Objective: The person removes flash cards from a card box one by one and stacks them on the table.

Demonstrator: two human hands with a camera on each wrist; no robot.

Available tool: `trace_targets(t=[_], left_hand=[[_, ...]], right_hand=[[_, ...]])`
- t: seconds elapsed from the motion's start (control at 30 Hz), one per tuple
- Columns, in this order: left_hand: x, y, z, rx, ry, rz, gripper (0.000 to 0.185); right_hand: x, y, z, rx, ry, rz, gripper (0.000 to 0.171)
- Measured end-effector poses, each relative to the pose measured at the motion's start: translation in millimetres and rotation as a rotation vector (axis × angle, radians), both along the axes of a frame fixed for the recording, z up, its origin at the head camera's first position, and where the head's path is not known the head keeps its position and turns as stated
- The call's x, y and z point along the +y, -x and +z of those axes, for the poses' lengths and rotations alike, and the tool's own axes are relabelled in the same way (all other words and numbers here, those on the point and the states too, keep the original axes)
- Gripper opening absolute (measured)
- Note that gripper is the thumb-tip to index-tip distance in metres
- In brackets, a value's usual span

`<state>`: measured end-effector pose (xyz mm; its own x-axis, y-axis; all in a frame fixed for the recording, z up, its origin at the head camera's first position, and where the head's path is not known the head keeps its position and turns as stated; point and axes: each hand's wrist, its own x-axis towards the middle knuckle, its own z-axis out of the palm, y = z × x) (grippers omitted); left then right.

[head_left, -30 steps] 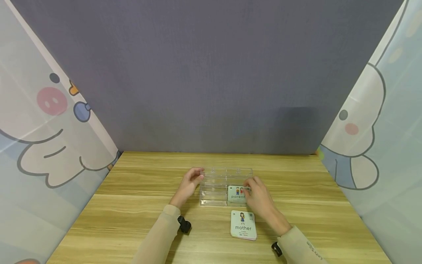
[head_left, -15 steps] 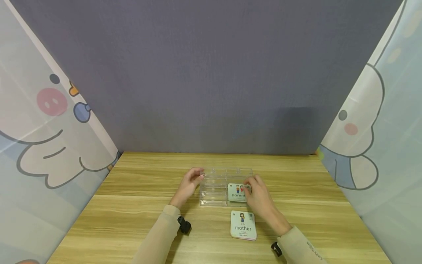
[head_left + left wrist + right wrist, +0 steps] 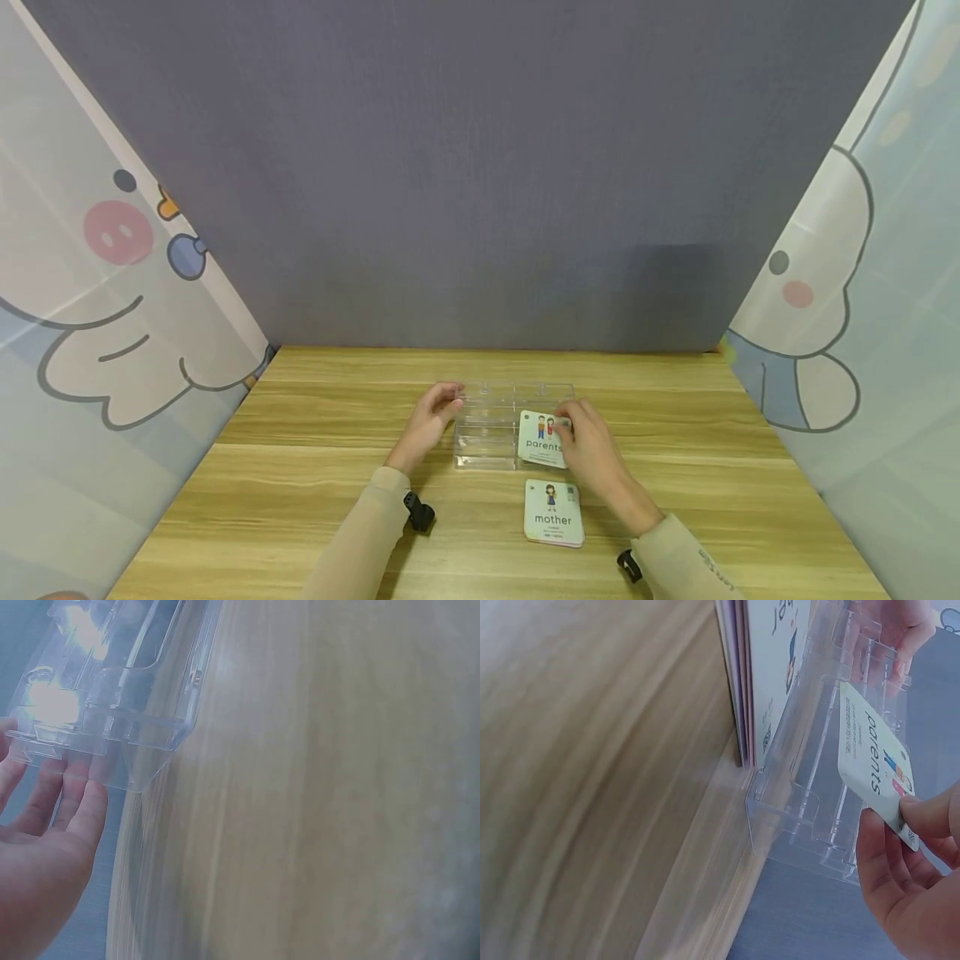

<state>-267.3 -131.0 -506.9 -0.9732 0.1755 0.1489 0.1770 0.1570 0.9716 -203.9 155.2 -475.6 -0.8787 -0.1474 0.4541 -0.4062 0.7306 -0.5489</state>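
Judging by the pictures, lowering one card into a slot of a clear tiered holder. Best done slowly: bottom edge aimed into the groove first, card kept square to the dividers, pinch kept high on the top corner so the fingertips clear the plastic wall, holder kept braced so it cannot slide on the smooth wood.

Nearest, at 6 o'clock of the holder: a stack of cards [image 3: 553, 513] lying flat on the wooden table [image 3: 300, 467], top one face up, reading "mother" under a small figure of a woman.

Just beyond, at about 4 o'clock of the holder: right hand [image 3: 592, 450], thumb and fingers curled in a narrow pinch on the top right corner of the "parents" card [image 3: 542, 440]. Card white with rounded corners, two small figures above the word, leaning upright in the right half of the holder; whether its bottom edge is seated cannot be told.

Then the clear holder [image 3: 487, 429] itself: transparent plastic, stepped rows, a divider down the middle, left half without cards.

At 9 o'clock of the holder: left hand [image 3: 429, 421], fingers loosely straight, fingertips [image 3: 82, 799] resting on the left end wall.

Farthest: grey backdrop at 12 o'clock.
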Motion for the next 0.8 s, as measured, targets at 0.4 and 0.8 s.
trace_targets(t=[0.4,0.8], left_hand=[[-1.2,0.0,-1.2,-0.012,-0.013,-0.016,0.037],[-0.9,0.0,-1.4,-0.004,-0.012,-0.004,0.036]], right_hand=[[0.0,0.2,1.4,-0.031,0.01,-0.012,0.02],[3.7,-0.2,2.4,-0.077,0.075,0.013,0.016]])
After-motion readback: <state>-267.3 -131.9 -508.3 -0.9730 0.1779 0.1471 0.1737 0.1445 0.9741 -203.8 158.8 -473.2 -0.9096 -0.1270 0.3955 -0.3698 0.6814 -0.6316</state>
